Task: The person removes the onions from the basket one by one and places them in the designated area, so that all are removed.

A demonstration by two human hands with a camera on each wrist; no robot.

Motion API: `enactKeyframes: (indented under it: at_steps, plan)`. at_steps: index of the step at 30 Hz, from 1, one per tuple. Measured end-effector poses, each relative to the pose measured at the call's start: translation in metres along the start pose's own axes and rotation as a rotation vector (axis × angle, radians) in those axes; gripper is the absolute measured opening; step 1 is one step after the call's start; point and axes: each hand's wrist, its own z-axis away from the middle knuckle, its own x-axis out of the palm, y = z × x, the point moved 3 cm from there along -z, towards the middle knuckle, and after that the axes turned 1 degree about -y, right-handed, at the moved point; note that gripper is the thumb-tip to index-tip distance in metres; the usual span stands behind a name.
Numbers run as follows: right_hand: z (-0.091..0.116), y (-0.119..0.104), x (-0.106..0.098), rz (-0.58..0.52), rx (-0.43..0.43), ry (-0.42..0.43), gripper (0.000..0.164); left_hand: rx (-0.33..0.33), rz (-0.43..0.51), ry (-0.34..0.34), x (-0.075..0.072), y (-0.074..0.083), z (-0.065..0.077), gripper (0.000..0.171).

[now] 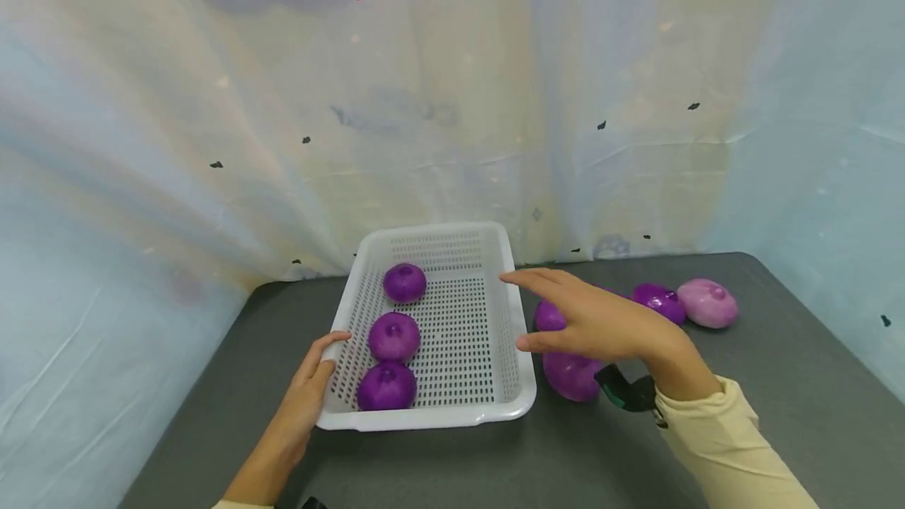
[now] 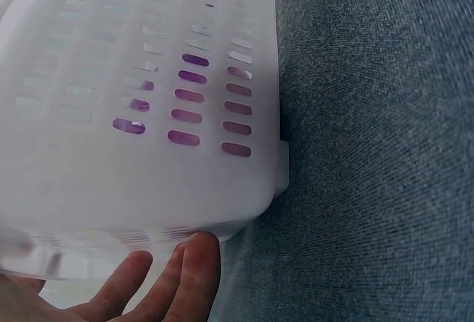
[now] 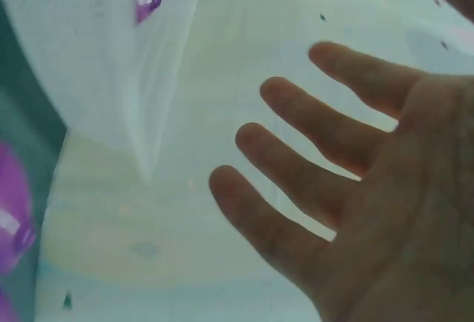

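Observation:
A white perforated plastic basket (image 1: 523, 383) stands on the dark table, with three small, round purple balloons (image 1: 393, 337) along its left side. My left hand (image 1: 307, 391) grips the basket's left rim near the front corner, its fingertips over the edge. In the left wrist view, fingers (image 2: 200, 263) rest close against the basket's outer wall. My right hand (image 1: 594, 316) hovers beside the right rim, fingers spread and holding nothing. Under and behind it lie more purple balloons (image 1: 571, 377), partly hidden by the hand. In the right wrist view the palm faces the camera.
Farther right on the table (image 1: 792, 383) lie a dark purple balloon (image 1: 659, 302) and a paler pink one (image 1: 708, 303), side by side. A pale patterned curtain (image 1: 452, 100) hangs right behind the table's back edge and along both sides.

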Motion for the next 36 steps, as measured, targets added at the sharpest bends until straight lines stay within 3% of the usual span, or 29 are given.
enactKeyframes:
  at_steps: [8, 17, 26, 31, 36]
  plan:
    - [-0.079, -0.025, 0.006, -0.009, -0.098, -0.114, 0.08, 0.014, 0.009, -0.007, 0.001, 0.0, 0.001, 0.042]
    - [-0.151, -0.02, 0.04, -0.128, -0.059, -0.092, 0.078, 0.008, 0.022, -0.018, 0.002, 0.002, 0.0, 0.042]
    - [-0.194, -0.003, 0.078, -0.271, 0.032, -0.017, 0.078, 0.004, 0.034, -0.016, 0.006, -0.001, -0.001, 0.042]
    - [-0.21, 0.011, 0.092, -0.29, 0.066, 0.059, 0.078, 0.0, 0.028, -0.011, 0.007, -0.001, -0.002, 0.042]
    - [-0.222, 0.019, 0.105, -0.271, 0.093, 0.044, 0.086, 0.02, 0.033, -0.011, 0.006, 0.002, -0.003, 0.042]
